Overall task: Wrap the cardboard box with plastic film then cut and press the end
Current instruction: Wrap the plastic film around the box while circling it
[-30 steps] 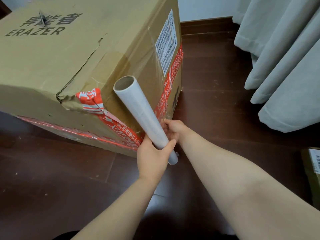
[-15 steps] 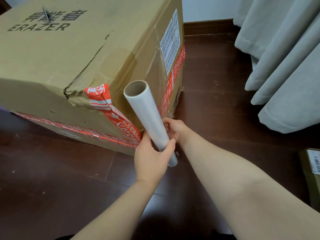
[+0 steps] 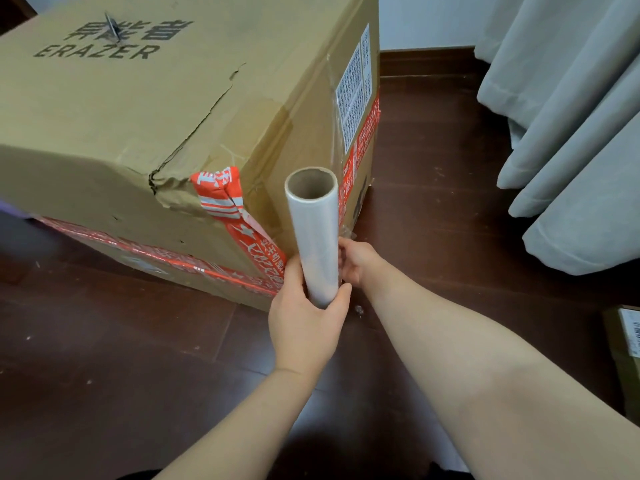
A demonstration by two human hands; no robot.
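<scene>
A large brown cardboard box [image 3: 156,109] with red tape and a torn top edge stands on the dark wooden floor. A roll of plastic film [image 3: 313,233] on a cardboard core stands almost upright at the box's near corner. My left hand [image 3: 304,327] grips the roll's lower end. My right hand [image 3: 356,263] is just behind the roll at the box's right face, fingers curled; what it holds is hidden by the roll. Clear film [image 3: 334,140] lies over the box's right face, across the white label.
Grey curtains [image 3: 571,133] hang at the right. A small cardboard parcel [image 3: 623,348] with a barcode label lies at the right edge. Dark floor [image 3: 104,358] spreads in front of the box.
The roll has tipped from a leftward lean to nearly upright and shifted right along the box's corner. Both hands stayed at its lower end.
</scene>
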